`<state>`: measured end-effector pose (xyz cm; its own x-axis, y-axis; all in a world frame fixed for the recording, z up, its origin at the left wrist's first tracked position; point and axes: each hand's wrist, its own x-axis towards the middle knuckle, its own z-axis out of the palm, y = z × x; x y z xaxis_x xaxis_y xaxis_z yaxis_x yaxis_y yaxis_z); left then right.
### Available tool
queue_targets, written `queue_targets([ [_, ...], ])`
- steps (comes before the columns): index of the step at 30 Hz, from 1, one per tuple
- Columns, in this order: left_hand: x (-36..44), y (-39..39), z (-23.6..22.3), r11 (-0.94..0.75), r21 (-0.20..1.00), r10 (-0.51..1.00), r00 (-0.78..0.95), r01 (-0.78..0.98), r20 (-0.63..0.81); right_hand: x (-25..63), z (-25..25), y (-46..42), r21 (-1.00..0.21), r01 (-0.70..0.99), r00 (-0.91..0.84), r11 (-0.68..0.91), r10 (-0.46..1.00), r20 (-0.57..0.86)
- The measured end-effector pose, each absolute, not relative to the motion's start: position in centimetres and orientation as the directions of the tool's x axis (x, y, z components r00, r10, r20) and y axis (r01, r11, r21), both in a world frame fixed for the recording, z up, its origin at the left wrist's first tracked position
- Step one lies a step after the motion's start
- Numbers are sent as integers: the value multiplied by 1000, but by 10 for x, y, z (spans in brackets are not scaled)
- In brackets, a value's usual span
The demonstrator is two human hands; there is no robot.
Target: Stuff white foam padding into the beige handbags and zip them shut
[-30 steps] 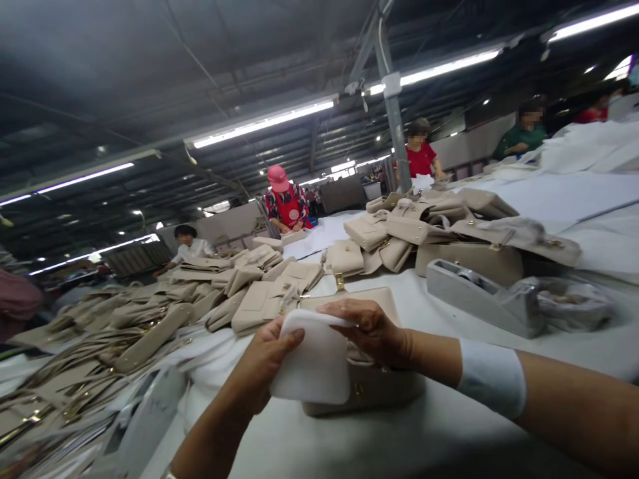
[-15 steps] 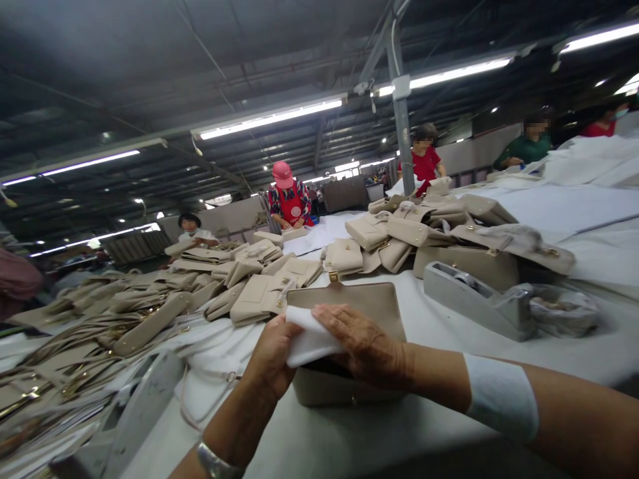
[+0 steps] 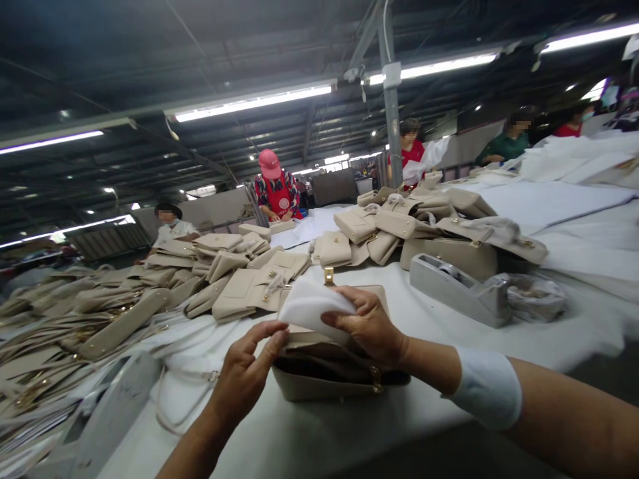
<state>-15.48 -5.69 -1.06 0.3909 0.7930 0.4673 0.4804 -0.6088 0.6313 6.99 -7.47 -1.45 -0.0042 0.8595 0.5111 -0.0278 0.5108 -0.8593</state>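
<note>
A beige handbag (image 3: 319, 384) lies open on the white table (image 3: 349, 432) right in front of me, its flap with a gold clasp (image 3: 329, 275) raised behind. My right hand (image 3: 369, 326) pinches a white foam pad (image 3: 312, 307) and holds it over the bag's mouth. My left hand (image 3: 247, 372) has its fingertips on the near left rim of the opening, pulling it apart. A white band wraps my right forearm (image 3: 482, 387).
Piles of beige bags (image 3: 249, 273) and straps (image 3: 74, 332) cover the table's left and back. A grey tape dispenser (image 3: 456, 289) sits to the right, another (image 3: 107, 419) at lower left. Several people work at the far side.
The white pad left my left hand and is now in my right hand only, lifted above the bag. My left hand dropped to the bag's rim, and the bag's mouth now gapes.
</note>
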Motion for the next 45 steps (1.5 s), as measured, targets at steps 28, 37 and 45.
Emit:
queue_targets([
  [28,-137,-41,-50,-751,-280,333,710,598,621,107,37,-59,-704,572,-369,420,899,236],
  [37,-143,-46,-50,-800,-105,414,670,590,616,103,37,-73,-986,105,-223,133,969,107],
  [45,-136,-65,-64,-710,-40,525,567,703,635,100,34,-66,-614,609,-439,502,858,265],
])
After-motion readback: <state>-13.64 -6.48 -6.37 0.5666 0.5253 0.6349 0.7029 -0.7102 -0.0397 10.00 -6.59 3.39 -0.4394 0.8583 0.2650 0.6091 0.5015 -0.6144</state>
